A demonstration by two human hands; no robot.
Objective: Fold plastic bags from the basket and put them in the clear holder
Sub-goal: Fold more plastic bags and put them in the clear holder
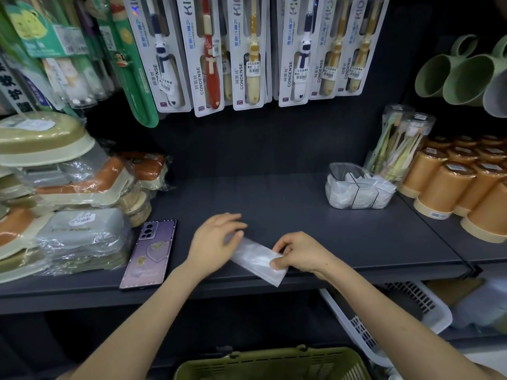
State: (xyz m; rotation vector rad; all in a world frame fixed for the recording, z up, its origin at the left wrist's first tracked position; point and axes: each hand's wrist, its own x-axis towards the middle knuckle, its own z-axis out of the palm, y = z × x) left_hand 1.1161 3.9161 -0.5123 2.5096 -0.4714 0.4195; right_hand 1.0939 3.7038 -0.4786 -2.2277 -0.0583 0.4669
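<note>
Translucent white plastic bag (256, 257), folded into a flat narrow strip, lies on the dark grey shelf (301, 209) near its front edge. Your right hand (300, 253) pinches its near end, thumb on top, fingers curled. Your left hand (214, 242) is open, fingers relaxed, resting over the strip's far end. Clear plastic holder (338, 171) sits at the shelf's right rear, folded white bags inside. Olive-green slotted basket (247, 358) is below the shelf, in front of you. Purple phone (149, 253) lies left of your left hand.

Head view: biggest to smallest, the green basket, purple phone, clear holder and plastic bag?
1. Green basket, though nearest and cut off.
2. Clear holder and purple phone look alike.
3. Plastic bag, partly covered.
</note>
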